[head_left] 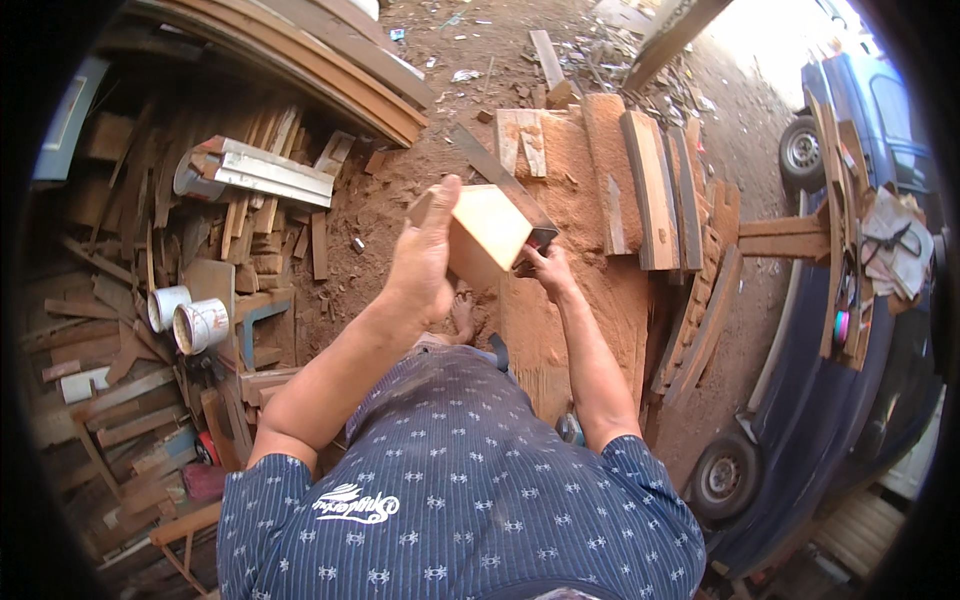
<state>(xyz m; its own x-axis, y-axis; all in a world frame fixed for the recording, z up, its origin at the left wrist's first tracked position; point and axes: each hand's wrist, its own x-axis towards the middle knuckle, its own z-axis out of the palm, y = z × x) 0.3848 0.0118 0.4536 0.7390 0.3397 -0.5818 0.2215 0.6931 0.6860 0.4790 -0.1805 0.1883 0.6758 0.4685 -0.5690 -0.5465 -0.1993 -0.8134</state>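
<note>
**One-handed hold looking kinda sketchy, imo**

Your left hand [425, 260] is wrapping the left side of a wooden block [490, 225], straight ahead at twelve o'clock. Your right hand [548, 272] is grasping a flat-bladed tool [495, 170] by its handle, blade pointing around ten-thirty; can't tell if it's a saw or a square. My worry: if that left grip is loosening, the block could be slipping toward your bare foot [463, 315], showing at six o'clock below it. Sawdust is coating the bench [570, 320], planks [648, 190] are lying at two-thirty, scrap wood [130, 350] is crowding eight-thirty, and a blue vehicle [800, 400] is sitting at four.
</note>
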